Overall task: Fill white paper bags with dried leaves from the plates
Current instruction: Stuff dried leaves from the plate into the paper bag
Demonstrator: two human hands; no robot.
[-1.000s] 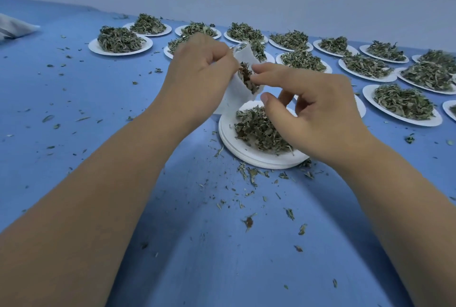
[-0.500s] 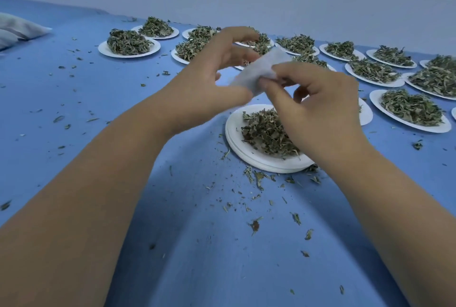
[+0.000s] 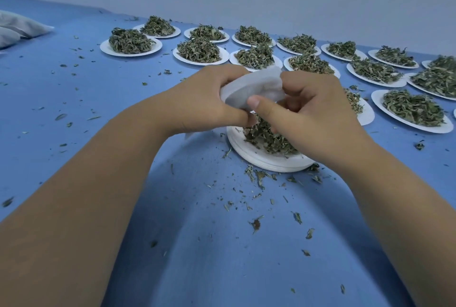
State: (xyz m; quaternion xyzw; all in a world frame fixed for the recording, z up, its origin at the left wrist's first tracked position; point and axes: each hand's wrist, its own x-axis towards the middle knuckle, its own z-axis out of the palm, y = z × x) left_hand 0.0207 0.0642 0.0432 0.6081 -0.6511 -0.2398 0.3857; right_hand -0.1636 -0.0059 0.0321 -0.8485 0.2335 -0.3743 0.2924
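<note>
A white paper bag is held above the near stack of plates, on which a heap of dried leaves lies. The bag is gripped by the curled left hand and pinched by the right hand. The far plates are heaped with leaves. Half a second ago the left fingers were spread; now they are closed round the bag.

white paper bag | lying sideways above stacked plates; dried leaves heaped
</note>
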